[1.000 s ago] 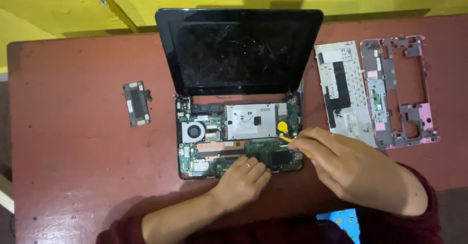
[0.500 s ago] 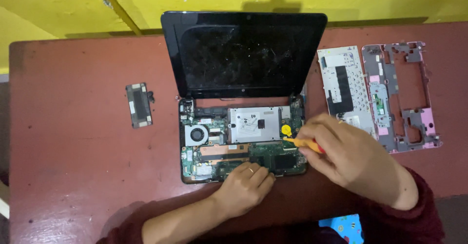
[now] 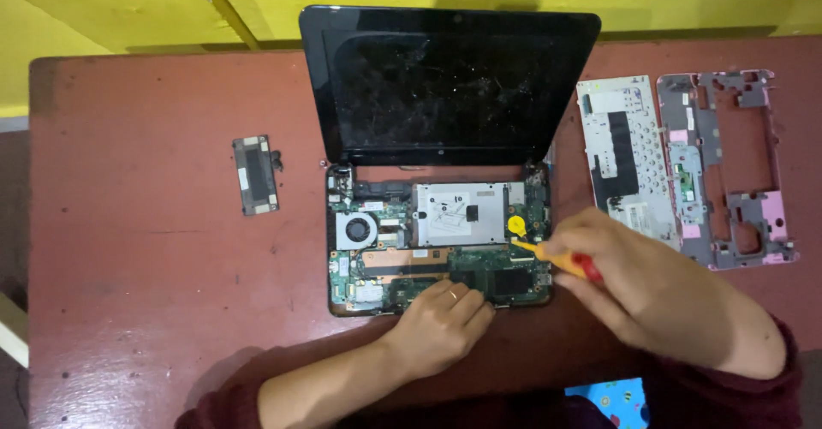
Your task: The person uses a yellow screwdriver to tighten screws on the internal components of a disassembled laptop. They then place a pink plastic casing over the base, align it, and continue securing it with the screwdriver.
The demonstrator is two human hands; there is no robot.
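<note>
Gripping a screwdriver [image 3: 556, 260], the right hand [image 3: 651, 288] sets its tip on the opened laptop [image 3: 437, 249] near a yellow disc [image 3: 516, 223], mid-counter [image 3: 128, 292]. The left hand [image 3: 438, 326], fingers curled, rests on the laptop's front edge.

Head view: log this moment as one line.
left hand: resting on open laptop base, front edge | right hand: holds screwdriver, tip beside yellow disc | keyboard plate, frame: lying right
</note>
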